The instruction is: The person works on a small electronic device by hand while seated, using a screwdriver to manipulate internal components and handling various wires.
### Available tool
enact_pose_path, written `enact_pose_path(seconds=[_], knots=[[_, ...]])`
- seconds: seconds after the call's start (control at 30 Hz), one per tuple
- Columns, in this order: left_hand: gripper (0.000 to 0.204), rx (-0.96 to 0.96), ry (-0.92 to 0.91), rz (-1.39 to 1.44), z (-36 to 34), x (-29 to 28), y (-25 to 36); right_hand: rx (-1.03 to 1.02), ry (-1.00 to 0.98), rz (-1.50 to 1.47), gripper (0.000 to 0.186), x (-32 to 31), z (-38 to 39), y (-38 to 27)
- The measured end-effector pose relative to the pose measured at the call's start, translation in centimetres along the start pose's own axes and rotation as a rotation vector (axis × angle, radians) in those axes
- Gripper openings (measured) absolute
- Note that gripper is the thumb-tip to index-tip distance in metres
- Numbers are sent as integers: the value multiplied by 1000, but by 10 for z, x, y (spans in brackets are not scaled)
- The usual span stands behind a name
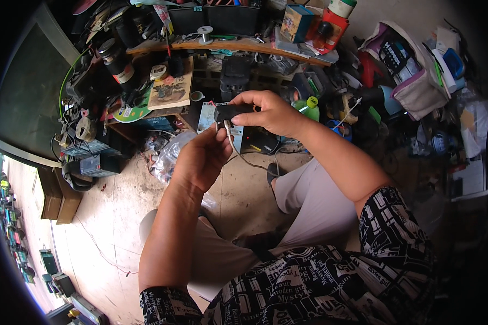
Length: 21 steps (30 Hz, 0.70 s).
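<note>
Stained beige floor [244,197]. Right hand [270,112]: closed on black rectangular box [225,112]. Left hand [202,154]: fingertips bunched at pale grey cable [228,129], hold unclear. Beyond: brown wooden shelf edge [238,45].

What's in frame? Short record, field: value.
right hand: holds a small black box
left hand: fingertips beside a pale plug; grip unclear
plug position: at the box's near edge; can't tell if seated
cable: trails down from the plug
left of hands: clear plastic bag
upper left: book, tape measure, green disc
beyond right forearm: green bottle
</note>
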<state>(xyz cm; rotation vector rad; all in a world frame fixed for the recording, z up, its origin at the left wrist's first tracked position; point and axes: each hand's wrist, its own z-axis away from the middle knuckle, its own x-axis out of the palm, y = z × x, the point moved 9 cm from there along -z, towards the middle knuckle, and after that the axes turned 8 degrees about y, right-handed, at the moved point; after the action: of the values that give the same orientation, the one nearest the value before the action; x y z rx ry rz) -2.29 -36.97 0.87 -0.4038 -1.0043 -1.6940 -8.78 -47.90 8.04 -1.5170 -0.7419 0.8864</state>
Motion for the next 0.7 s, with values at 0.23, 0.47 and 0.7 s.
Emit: enact_pose_path(seconds=[0.23,0.47,0.7], knots=[[15,16,27,-47,4,-1,1,65,-72,-98,36,3,1,8],[17,100,63,-77,9,1,12,152,-90,-172,36,3,-1,16],[17,204,-40,-192,15,12,19,122,-114,-127,37,-2,0,12]])
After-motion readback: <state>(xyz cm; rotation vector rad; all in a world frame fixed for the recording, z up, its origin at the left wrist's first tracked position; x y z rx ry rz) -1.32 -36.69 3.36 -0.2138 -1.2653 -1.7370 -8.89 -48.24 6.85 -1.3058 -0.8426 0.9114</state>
